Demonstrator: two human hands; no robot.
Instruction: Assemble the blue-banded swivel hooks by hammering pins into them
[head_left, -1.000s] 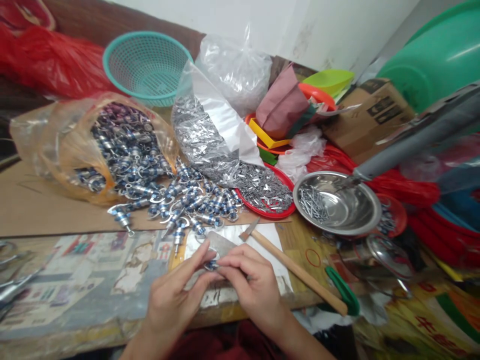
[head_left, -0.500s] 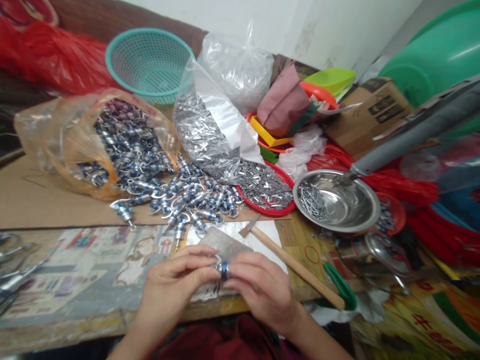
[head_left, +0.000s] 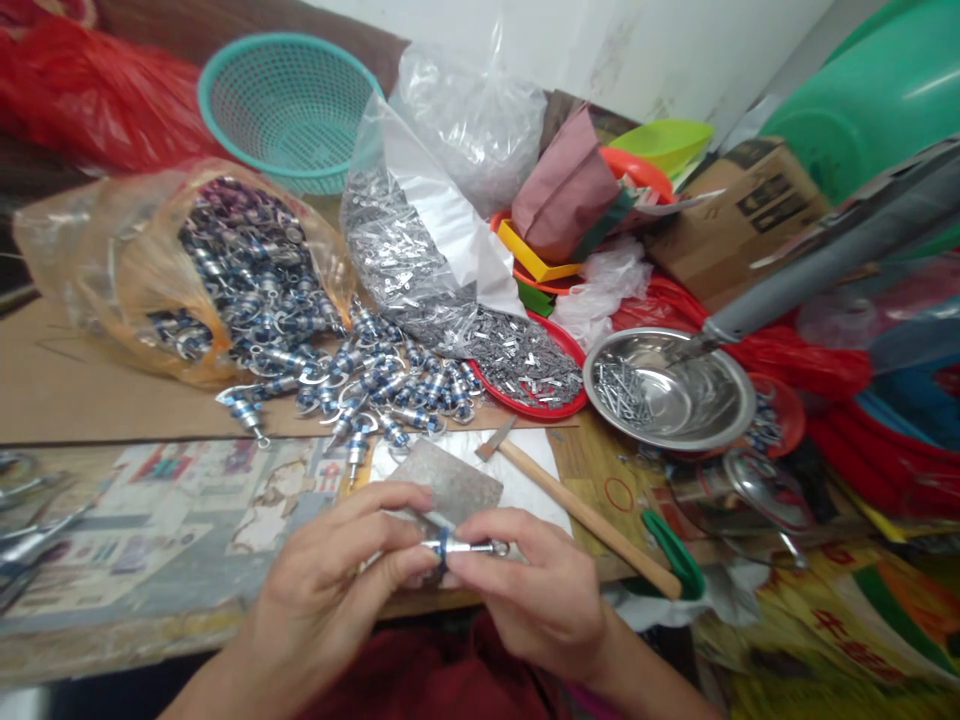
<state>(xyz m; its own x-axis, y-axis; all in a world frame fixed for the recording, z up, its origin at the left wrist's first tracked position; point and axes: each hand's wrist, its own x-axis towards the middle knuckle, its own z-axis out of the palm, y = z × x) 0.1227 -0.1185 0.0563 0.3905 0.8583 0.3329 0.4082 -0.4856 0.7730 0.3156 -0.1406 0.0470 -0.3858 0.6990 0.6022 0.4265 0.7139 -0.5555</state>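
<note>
Just in front of my body, a blue-and-silver metal hook fitting (head_left: 474, 547) lies level between both hands. The fingertips of my left hand (head_left: 330, 565) pinch its left end, partly hiding it. My right hand (head_left: 536, 575) grips the blue band and shaft with thumb and fingers, and a small ring shows at the right end. Beyond the hands lies a flat metal plate (head_left: 454, 475) on white paper. A hammer (head_left: 592, 515) with a wooden handle rests to its right. Similar fittings (head_left: 382, 385) are heaped behind the plate, spilling from a plastic bag (head_left: 97, 260).
Small metal pieces fill a red dish (head_left: 551, 408) and the clear bag behind it. Pins lie in a steel bowl (head_left: 675, 435), with a grey bar (head_left: 810, 265) slanting above it. Pliers (head_left: 45, 555) sit at far left; a teal basket (head_left: 292, 180) stands at the back.
The fitting now shows its shaft and ring pointing right, where before mainly its blue band was visible. My left hand has shifted slightly left and down. The camera view has moved a little.
</note>
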